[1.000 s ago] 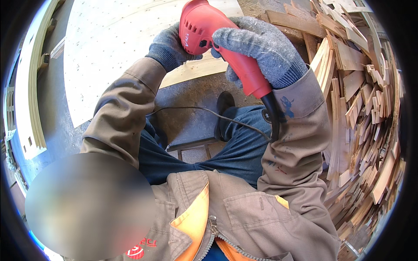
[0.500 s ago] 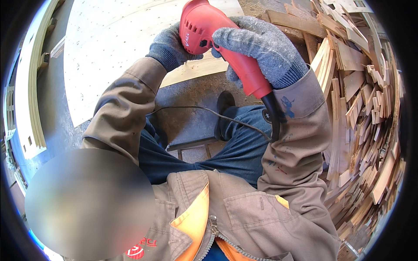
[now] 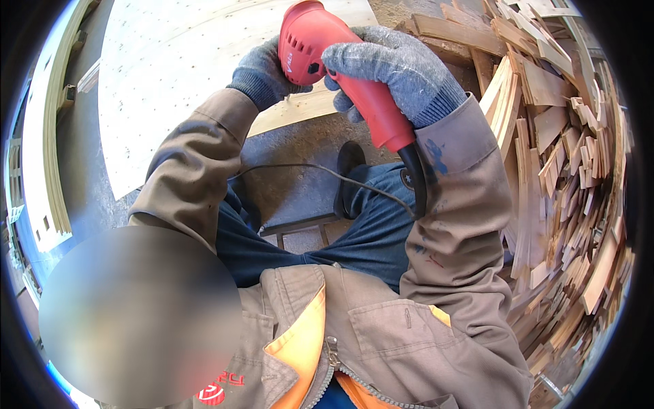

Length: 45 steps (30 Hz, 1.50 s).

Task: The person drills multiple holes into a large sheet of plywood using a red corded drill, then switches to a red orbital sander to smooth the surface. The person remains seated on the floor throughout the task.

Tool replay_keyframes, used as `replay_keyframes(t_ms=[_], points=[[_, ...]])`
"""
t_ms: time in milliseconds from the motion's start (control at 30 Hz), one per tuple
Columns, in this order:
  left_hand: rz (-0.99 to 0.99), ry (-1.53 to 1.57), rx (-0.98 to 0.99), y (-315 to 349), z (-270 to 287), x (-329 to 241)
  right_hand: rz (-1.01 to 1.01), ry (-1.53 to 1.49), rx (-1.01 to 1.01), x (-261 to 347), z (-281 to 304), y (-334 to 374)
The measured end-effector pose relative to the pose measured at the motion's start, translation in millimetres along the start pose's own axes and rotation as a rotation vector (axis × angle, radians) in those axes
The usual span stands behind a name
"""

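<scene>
A red corded power tool point(image 3: 308, 37) is held above a narrow wooden strip point(image 3: 300, 109) that lies at the edge of a pale plywood sheet point(image 3: 170, 75). My right hand point(image 3: 398, 68), in a grey knit glove, is wrapped around the tool's red handle. My left hand point(image 3: 262, 71), also gloved, grips the tool's body from the left side. The tool's working end is hidden behind its housing. A black cord point(image 3: 306, 169) runs from the handle's base across my lap.
A big heap of wooden offcuts and slats point(image 3: 558, 177) fills the right side. Pale framed panels point(image 3: 48, 157) stand at the far left. My shoe point(image 3: 347, 167) rests on grey concrete floor point(image 3: 293, 146), beside a metal stool frame point(image 3: 300, 226).
</scene>
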<state>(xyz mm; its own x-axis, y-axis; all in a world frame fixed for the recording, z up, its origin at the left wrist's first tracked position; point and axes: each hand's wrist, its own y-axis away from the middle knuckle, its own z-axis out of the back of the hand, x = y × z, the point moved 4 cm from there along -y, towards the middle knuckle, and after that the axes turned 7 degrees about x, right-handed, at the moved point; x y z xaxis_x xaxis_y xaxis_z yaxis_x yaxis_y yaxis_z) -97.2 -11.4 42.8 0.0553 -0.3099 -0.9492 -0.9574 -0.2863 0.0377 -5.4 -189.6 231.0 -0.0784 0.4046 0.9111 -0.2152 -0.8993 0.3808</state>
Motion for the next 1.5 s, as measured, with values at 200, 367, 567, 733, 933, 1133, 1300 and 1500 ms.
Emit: replay_keyframes(t_ms=[200,367,567,733,933,1133,1300,1500], points=[[0.030,-0.268,0.024,-1.2,-4.1,-4.8,-0.019,-0.118,0.027,-5.1,2.2,-3.2],[0.028,-0.224,0.003,-4.1,0.0,2.8,0.003,-0.093,0.029,-4.4,-2.1,-2.0],[0.030,0.115,-0.054,8.0,-1.1,-0.4,0.022,-0.026,0.033,-2.8,-8.1,-4.0],[0.192,0.655,-0.217,8.9,-7.2,-3.5,0.011,0.016,0.052,-3.9,-9.5,-6.8],[0.138,0.505,-0.213,14.2,-12.4,-6.8,0.026,0.034,0.060,-4.4,-12.7,-9.8],[-0.038,0.370,0.094,18.1,10.0,7.3,0.040,0.077,0.090,0.6,-16.4,-12.3],[0.033,0.409,0.076,20.2,13.2,10.9,0.050,0.141,0.102,-1.6,-18.1,-14.7],[0.028,0.478,0.152,18.0,23.3,16.2,0.066,0.120,0.105,0.2,-19.1,-18.2]])
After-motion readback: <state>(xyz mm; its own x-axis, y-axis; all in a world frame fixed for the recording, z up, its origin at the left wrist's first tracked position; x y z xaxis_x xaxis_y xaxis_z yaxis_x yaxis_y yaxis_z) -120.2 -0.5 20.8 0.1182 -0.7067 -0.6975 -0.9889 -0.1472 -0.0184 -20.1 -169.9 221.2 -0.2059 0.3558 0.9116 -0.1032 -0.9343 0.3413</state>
